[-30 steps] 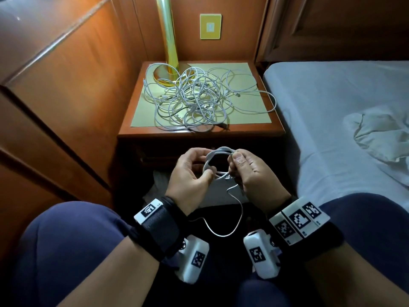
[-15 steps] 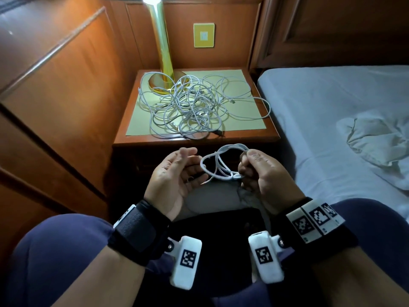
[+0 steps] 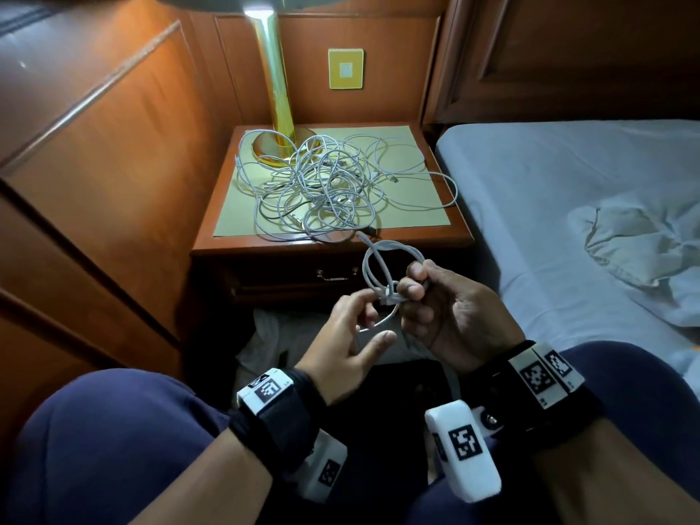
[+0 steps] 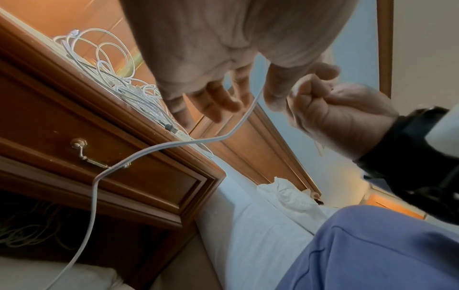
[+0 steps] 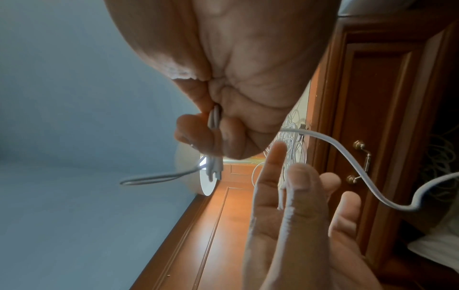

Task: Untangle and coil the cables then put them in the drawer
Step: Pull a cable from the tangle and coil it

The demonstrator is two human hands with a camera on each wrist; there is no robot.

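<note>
One coil, one tangle, two hands

You are working with two hands, the left hand [image 3: 350,337] and right hand [image 3: 452,316], sharing one coiled cable [image 3: 382,269]; one tangled heap of cables [image 3: 322,187], its strands too knotted to count, is lying on one desk [image 3: 460,236] with one drawer [image 3: 295,276] and one lamp [image 3: 278,85].

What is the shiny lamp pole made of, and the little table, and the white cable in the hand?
The lamp pole looks like polished gold-coloured metal, maybe brass: it mirrors the light. The little table looks like varnished reddish wood, glossy along its edge. The white cable, gripped in the right hand, seems soft matte plastic or rubber, since it bends into loops.
</note>
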